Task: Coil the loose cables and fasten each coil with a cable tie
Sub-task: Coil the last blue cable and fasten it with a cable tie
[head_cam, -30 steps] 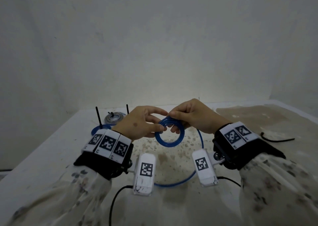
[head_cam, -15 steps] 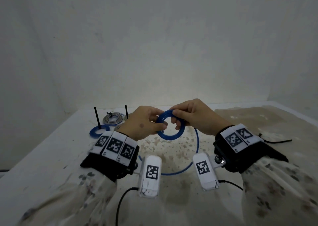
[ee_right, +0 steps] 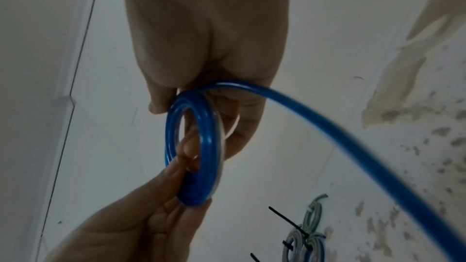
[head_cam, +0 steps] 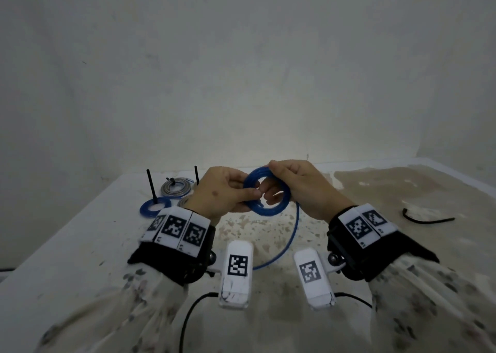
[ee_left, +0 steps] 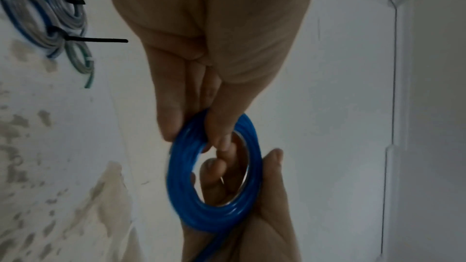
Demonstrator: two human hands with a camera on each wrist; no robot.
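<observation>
Blue cable coil (head_cam: 268,191) sits upright between our hands, held above the stained white table (head_cam: 80,245). Our left hand (head_cam: 220,191) pinches its rim at nine o'clock, and our right hand (head_cam: 300,183) grips it at about one o'clock, fingers curled through the ring. The loose tail (head_cam: 292,234) hangs from the coil toward six o'clock. At ten o'clock lie the tied coils (head_cam: 171,194), blue and grey, perhaps three; a black cable tie (head_cam: 426,218) lies at three o'clock.
</observation>
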